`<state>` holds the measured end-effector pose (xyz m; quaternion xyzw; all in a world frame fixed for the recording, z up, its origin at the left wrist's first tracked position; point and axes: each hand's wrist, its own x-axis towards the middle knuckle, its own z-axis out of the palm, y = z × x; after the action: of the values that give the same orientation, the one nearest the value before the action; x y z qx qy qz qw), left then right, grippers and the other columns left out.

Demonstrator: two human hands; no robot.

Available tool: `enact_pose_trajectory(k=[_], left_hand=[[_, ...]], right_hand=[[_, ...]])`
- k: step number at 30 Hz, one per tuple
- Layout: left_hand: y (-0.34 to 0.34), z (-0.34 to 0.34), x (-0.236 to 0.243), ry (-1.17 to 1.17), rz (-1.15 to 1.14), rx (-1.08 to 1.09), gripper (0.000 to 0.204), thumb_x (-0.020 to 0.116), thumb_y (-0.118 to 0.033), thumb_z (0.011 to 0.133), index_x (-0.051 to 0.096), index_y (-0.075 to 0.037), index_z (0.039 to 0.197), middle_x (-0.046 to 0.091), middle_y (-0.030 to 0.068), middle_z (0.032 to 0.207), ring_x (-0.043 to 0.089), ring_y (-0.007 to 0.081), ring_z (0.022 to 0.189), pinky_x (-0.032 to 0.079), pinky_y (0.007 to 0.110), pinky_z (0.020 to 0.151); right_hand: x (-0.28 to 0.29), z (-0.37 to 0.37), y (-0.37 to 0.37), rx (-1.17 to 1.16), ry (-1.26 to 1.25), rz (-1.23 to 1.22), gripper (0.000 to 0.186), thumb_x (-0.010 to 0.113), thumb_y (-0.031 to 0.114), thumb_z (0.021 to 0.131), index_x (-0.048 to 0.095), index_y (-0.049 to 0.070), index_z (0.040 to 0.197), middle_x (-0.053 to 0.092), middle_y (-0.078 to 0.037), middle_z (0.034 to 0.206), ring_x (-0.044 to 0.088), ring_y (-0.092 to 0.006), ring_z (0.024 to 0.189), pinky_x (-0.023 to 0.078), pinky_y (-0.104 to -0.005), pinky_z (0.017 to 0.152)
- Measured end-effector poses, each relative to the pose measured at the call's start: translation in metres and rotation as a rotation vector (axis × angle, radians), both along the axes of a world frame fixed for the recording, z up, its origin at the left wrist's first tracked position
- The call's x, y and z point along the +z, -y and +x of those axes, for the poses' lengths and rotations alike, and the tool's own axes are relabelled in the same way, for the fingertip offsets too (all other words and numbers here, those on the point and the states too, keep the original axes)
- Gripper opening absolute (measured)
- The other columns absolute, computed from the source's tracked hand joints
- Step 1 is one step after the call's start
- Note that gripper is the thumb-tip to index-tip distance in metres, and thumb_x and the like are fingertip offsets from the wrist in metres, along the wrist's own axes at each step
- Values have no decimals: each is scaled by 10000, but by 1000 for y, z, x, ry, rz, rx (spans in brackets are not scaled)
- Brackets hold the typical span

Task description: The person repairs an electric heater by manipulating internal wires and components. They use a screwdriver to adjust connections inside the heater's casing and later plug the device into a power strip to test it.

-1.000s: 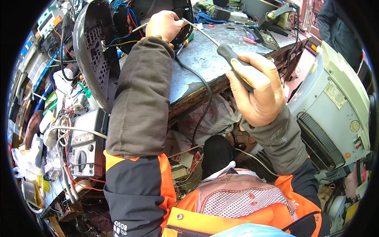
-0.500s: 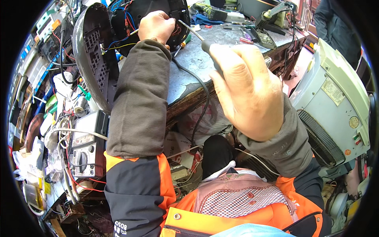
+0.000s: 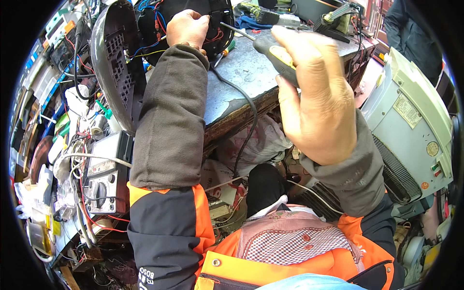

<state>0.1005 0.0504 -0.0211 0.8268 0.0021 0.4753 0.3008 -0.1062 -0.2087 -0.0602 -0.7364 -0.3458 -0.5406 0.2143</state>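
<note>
Head view: right hand [image 3: 321, 99] grips a screwdriver [image 3: 276, 54] at upper centre, left hand [image 3: 187, 30] bunches over the black shell [image 3: 218, 10] up top, its hold unclear, wires [image 3: 158, 23] bared beside the cover [image 3: 112, 63], upper left: opening looks done, closing up not yet.

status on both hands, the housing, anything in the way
Right hand holding black-and-yellow screwdriver, tip contact unclear. Left hand at black plastic housing, grip unclear. Black cable crosses grey workbench.
</note>
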Motion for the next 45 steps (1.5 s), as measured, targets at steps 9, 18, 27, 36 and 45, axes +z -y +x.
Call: enact_pose_trajectory(k=[9, 18, 27, 36, 45], left_hand=[[0, 2, 1, -66, 30, 6, 298, 795, -376, 895, 842, -117, 1033, 819, 87, 1020, 782, 283, 948, 605, 396, 886], [-1, 1, 1, -68, 26, 15, 289, 793, -385, 904, 845, -133, 1036, 821, 75, 990, 785, 272, 931, 607, 397, 869], [-1, 4, -3, -75, 16, 16, 300, 799, -395, 896, 844, -126, 1020, 818, 84, 984, 781, 277, 939, 605, 401, 859], [0, 3, -2, -25, 28, 15, 342, 819, -368, 888, 836, -55, 1025, 817, 99, 911, 778, 215, 844, 597, 350, 820], [0, 4, -2, -8, 69, 38, 334, 819, -370, 884, 840, -63, 1015, 819, 97, 912, 781, 223, 849, 596, 350, 828]], right_hand=[[-2, 2, -4, -78, -14, 10, 544, 836, 187, 930, 650, 50, 1422, 730, -156, 1142, 751, -348, 951, 610, -385, 866], [-2, -7, -1, -6, -190, 81, 511, 757, 34, 946, 618, 1, 1437, 699, -208, 1230, 712, -340, 1118, 564, -409, 995], [-1, -6, 5, 80, -125, 77, 562, 747, -19, 930, 584, 8, 1467, 635, -222, 1312, 681, -373, 1177, 551, -410, 1007], [-9, -6, 0, 48, -105, 74, 551, 812, 94, 949, 608, 4, 1453, 733, -209, 1205, 759, -358, 1038, 614, -383, 881], [-14, -3, 3, -31, -106, 74, 533, 815, 154, 958, 613, -18, 1421, 719, -251, 1224, 753, -407, 1068, 607, -394, 906]])
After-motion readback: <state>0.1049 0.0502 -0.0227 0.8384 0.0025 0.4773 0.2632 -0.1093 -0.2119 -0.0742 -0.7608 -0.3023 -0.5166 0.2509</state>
